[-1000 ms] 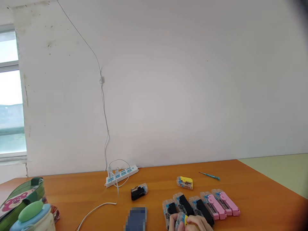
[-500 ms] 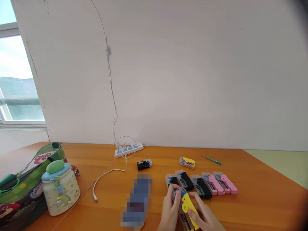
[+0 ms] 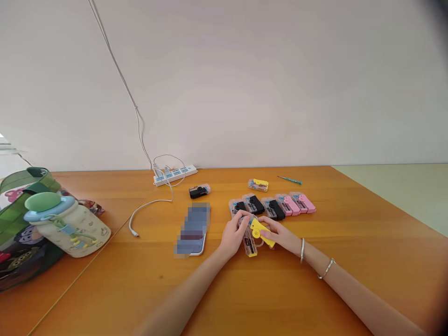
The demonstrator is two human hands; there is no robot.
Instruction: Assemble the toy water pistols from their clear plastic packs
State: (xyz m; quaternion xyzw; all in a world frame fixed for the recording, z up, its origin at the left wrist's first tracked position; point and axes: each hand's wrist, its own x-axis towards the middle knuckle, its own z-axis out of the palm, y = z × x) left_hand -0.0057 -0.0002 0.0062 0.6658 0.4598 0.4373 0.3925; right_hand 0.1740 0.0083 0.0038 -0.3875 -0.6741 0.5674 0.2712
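Note:
A clear device with a yellow handle (image 3: 249, 242) is between my hands over the table's middle. My left hand (image 3: 234, 233) grips its clear upper end. My right hand (image 3: 280, 234) has its fingers closed on the yellow handle, which stands swung out at an angle from the clear body. Just behind my hands lie several similar devices in a row: ones with black parts (image 3: 274, 209) on the left and two with pink parts (image 3: 304, 202) on the right. Another yellow one (image 3: 258, 185) sits farther back, and a lone black one (image 3: 199, 191) lies to the left.
A phone (image 3: 193, 231) with a blurred screen lies left of my hands. Beyond it are a white power strip (image 3: 175, 175) and cable. A cream bottle (image 3: 82, 228) and a green bag (image 3: 21, 224) stand far left. A thin teal screwdriver (image 3: 290, 179) lies at the back right.
The view has tilted down, showing both forearms. The yellow handle, earlier lying along the clear body, is now swung away from it, with my right hand on it.

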